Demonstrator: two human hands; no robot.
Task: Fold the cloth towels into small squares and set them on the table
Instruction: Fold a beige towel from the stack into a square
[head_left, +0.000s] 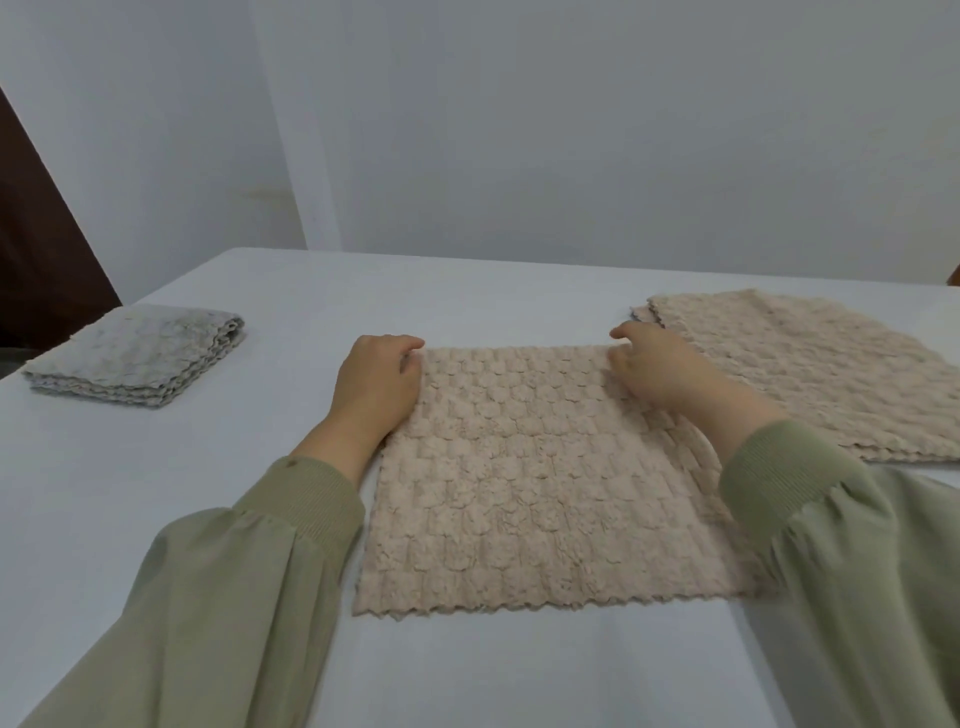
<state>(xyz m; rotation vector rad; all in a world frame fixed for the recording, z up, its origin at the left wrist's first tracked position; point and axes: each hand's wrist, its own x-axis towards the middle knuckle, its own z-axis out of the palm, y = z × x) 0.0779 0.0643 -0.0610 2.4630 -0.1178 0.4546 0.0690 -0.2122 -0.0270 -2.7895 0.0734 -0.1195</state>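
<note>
So a beige towel (530, 478) is lying flat in the middle of the white table (156, 467), zigzag-cut near edge facing the person, bumpy waffle-ish texture all over. Both hands are up at the far edge of it. Left hand (376, 382) sits on the far left corner with the fingers curled over the edge and thumb on top, so it looks like it's pinching that corner. Right hand (660, 369) is at the far right corner, fingers bent down onto the cloth, thumb sticking out toward the far side. Pretty sure it's gripping the edge too, but the fingertips are tucked out of view, so I can't say for certain. Green sleeves (249, 587) with ribbed cuffs come in from the bottom on both sides.

Off to the right there's a stack of unfolded beige towels (810, 374), lying flat, just beside the right hand. Well apart at the far left sits a grey folded stack (140, 353), layered edges visible along its side.
</note>
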